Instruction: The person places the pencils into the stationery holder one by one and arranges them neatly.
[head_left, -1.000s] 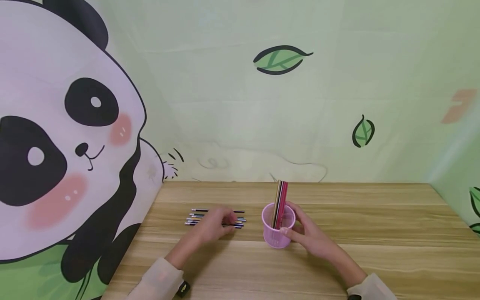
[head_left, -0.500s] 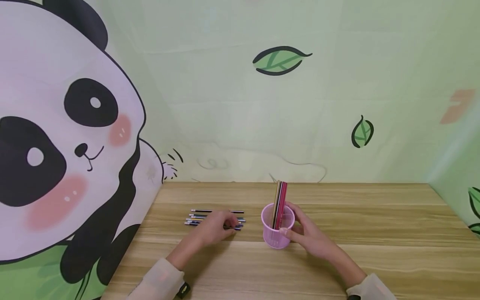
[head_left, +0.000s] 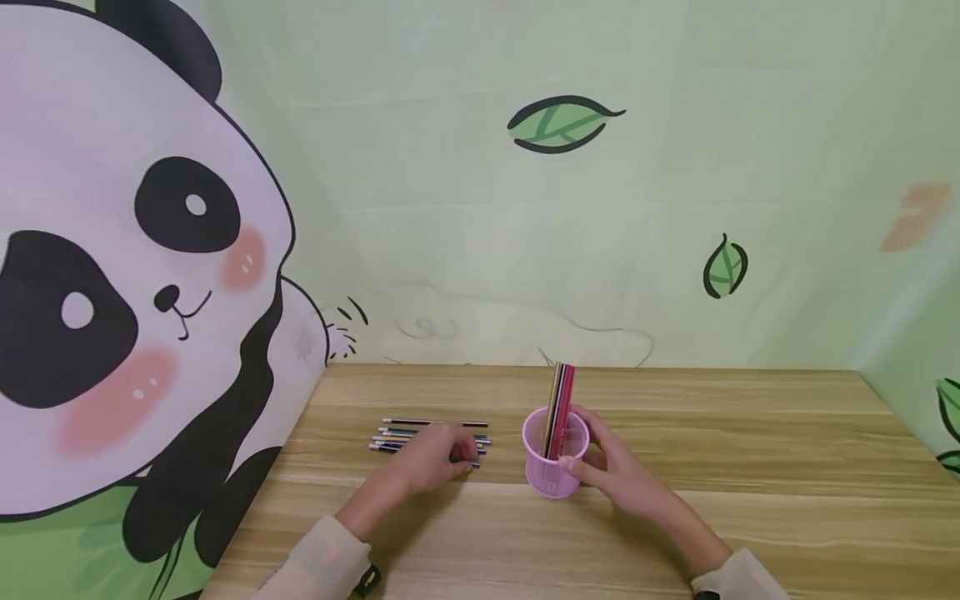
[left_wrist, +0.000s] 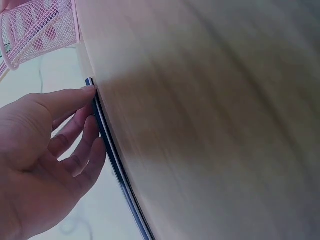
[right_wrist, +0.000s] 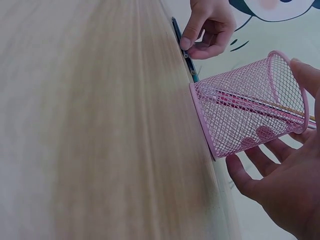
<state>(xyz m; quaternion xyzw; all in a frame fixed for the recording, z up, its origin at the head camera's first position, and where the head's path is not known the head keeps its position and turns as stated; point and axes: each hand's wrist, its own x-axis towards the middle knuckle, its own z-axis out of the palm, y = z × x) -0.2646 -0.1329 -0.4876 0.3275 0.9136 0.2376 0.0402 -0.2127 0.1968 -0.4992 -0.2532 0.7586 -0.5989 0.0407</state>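
Note:
My left hand [head_left: 431,457] pinches a dark blue pencil [left_wrist: 117,165] near one end, between thumb and fingertips, low at the tabletop. In the head view the hand covers most of that pencil. Several more pencils [head_left: 388,448] lie side by side under and behind the hand, eraser ends to the left. My right hand [head_left: 622,475] grips a pink mesh pen cup [head_left: 551,478] from its right side, thumb at the near rim and fingers round the far side. The cup stands upright on the table, and several red, black and tan pencils [head_left: 562,404] lean in it.
The wooden table [head_left: 750,467] reaches back to a pale green wall [head_left: 420,167] printed with leaves. A large printed panda [head_left: 247,350] covers the left side. A black pencil [head_left: 476,424] lies a little apart at the back of the row.
My left hand has drawn the pinched pencil slightly toward me, away from the other pencils. The right hand and the pen cup stay in place.

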